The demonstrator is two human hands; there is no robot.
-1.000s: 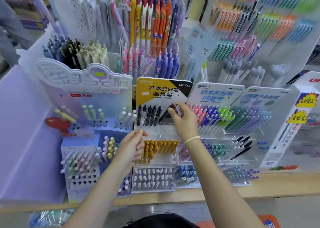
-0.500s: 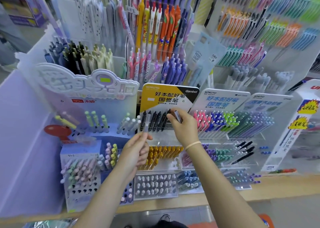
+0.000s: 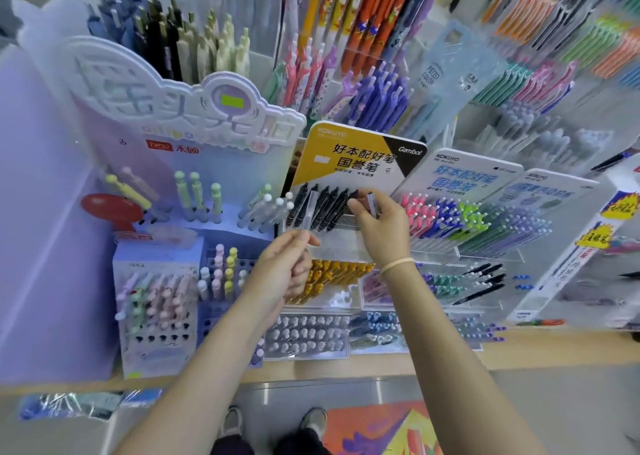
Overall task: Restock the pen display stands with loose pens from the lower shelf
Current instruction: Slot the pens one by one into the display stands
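Both hands grip pens, the left hand pinching a clear pen upright and the right hand a dark pen, poised to slot into the black-pen row.

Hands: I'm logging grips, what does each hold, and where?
Left hand pinches a clear pen at its lower end; right hand pinches a dark pen mid-barrel.
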